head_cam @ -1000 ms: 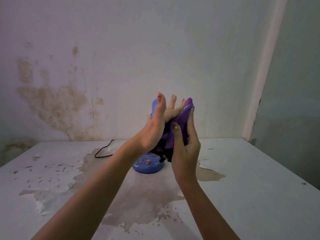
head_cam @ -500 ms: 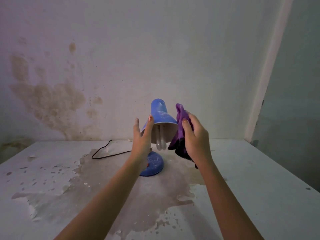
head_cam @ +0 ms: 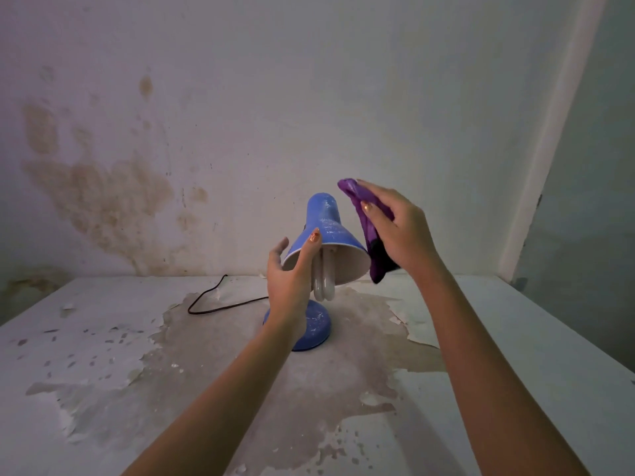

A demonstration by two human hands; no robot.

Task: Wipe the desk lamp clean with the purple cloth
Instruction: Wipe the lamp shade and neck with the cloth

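My left hand (head_cam: 290,273) grips the blue lamp (head_cam: 324,235) by the lower edge of its shade (head_cam: 326,223), thumb on the outside of the cone and the other fingers around the left side of the rim. The shade opens toward me, and the white bulb (head_cam: 324,278) hangs out of it just to the right of my left palm. Below that wrist sits the lamp's round base (head_cam: 316,326), partly hidden by my forearm, on the peeling white table (head_cam: 515,338). My right hand (head_cam: 395,228) is closed on the purple cloth (head_cam: 367,225), bunched between thumb and fingers; the cloth hangs just beside the right edge of the shade, and I cannot tell whether it touches it. A dark cord (head_cam: 220,300) trails off to the left of my left hand, along the table toward the stained wall (head_cam: 103,187).
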